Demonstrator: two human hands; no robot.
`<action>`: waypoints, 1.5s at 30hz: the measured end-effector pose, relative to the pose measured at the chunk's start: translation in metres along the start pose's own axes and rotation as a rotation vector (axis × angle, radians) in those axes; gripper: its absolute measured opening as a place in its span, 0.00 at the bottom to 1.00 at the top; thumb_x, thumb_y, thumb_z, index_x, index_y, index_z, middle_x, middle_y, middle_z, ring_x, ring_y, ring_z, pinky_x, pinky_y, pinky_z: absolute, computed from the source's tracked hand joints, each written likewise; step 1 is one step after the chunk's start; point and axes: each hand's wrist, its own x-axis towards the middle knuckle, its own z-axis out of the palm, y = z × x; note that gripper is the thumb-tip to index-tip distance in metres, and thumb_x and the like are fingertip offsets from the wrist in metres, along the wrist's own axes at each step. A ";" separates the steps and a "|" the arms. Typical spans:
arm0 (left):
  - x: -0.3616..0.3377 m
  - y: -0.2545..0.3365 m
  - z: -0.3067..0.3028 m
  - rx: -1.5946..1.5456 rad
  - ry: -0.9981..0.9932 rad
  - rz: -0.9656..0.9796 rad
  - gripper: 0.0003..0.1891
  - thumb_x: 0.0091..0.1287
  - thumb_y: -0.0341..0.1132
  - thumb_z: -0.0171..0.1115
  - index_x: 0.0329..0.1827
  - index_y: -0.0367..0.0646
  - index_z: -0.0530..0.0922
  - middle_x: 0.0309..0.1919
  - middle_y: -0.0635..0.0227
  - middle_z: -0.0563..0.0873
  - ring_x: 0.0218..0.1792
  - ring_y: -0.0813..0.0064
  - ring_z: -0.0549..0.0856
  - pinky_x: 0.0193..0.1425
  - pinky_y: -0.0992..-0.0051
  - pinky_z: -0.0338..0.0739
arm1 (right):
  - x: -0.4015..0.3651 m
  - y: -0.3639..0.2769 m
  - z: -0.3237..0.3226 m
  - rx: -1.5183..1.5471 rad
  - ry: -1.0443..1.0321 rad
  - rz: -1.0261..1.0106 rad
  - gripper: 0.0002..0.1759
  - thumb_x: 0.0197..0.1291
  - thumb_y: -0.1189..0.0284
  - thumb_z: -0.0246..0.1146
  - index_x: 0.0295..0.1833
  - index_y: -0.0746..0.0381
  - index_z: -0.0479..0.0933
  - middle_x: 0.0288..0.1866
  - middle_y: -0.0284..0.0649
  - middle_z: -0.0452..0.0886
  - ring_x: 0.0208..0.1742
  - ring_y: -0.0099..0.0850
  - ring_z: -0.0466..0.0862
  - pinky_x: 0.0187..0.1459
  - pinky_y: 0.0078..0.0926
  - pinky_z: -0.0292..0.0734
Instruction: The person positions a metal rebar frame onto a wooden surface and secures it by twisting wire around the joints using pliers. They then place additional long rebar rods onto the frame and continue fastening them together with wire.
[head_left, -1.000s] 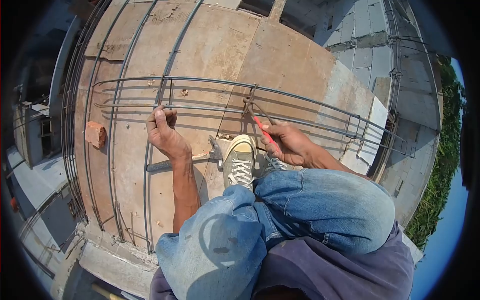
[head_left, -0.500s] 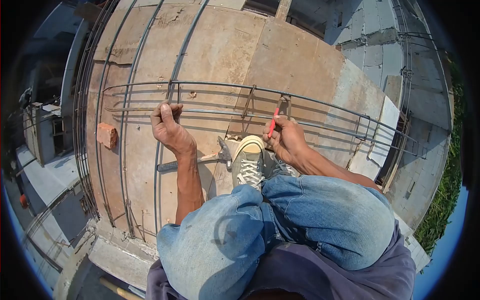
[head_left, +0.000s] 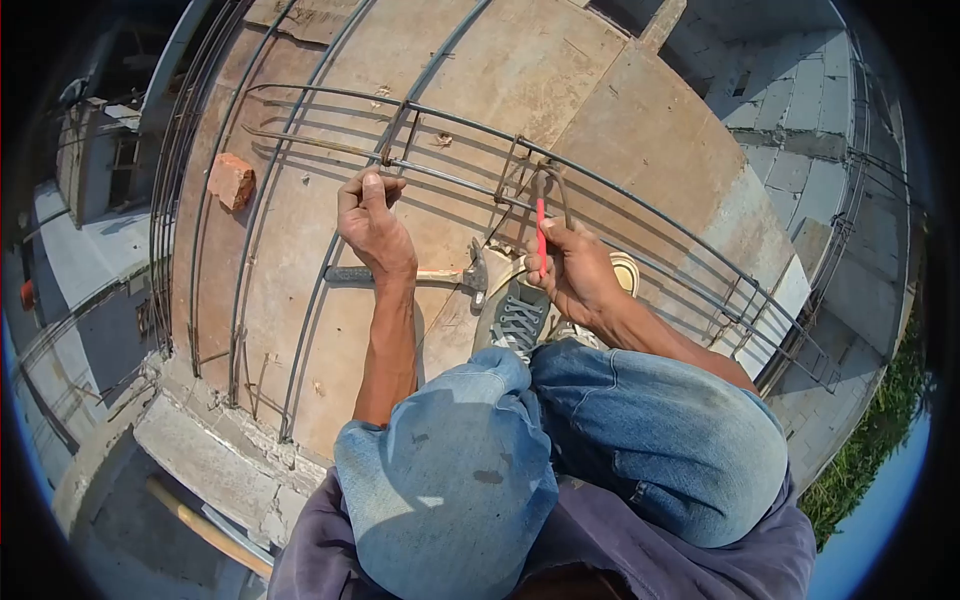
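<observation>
My left hand (head_left: 378, 225) is closed in a pinch just below the lower bar of the rebar cage (head_left: 450, 178), near a stirrup (head_left: 409, 135). Whatever its fingertips hold, if anything, is too small to make out. In my right hand (head_left: 580, 265) is a hook (head_left: 541, 225) with a red handle, gripped upright; its dark curved metal end arches over beside the cage's bars and another stirrup (head_left: 515, 160). A hammer (head_left: 430, 274) with a dark grip lies on the boards, partly behind my left forearm and close to my shoe (head_left: 516, 318).
Long steel bars (head_left: 312, 330) run across the brown formwork boards (head_left: 650, 135) under the cage. An orange brick piece (head_left: 231, 181) sits at the left. A broken concrete edge (head_left: 215, 450) borders the near left, with a lower level beyond it. Block walls (head_left: 800, 95) stand right.
My view has turned, so the cage now slants down to the right. My left hand now sits just below the lower bar; the right still grips the red-handled hook. One shoe has shifted.
</observation>
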 end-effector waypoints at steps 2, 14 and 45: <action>-0.001 -0.002 -0.006 0.002 0.042 -0.004 0.11 0.75 0.37 0.56 0.46 0.35 0.77 0.30 0.67 0.83 0.33 0.77 0.82 0.45 0.76 0.78 | 0.014 0.002 -0.008 0.068 0.089 0.028 0.09 0.74 0.68 0.53 0.43 0.63 0.70 0.30 0.38 0.78 0.24 0.26 0.79 0.24 0.22 0.78; -0.012 -0.021 0.018 0.175 -0.277 0.005 0.15 0.72 0.37 0.60 0.53 0.34 0.77 0.37 0.63 0.84 0.38 0.74 0.83 0.47 0.74 0.78 | 0.014 -0.008 -0.003 -0.087 -0.256 0.192 0.09 0.73 0.70 0.53 0.51 0.63 0.64 0.29 0.40 0.76 0.23 0.29 0.79 0.23 0.26 0.80; 0.017 0.027 0.091 1.336 -1.397 0.853 0.51 0.27 0.41 0.83 0.61 0.40 0.69 0.61 0.53 0.71 0.62 0.49 0.70 0.65 0.53 0.62 | -0.079 -0.024 -0.379 0.738 0.903 -0.857 0.06 0.74 0.70 0.50 0.53 0.53 0.67 0.45 0.41 0.83 0.46 0.39 0.83 0.45 0.65 0.74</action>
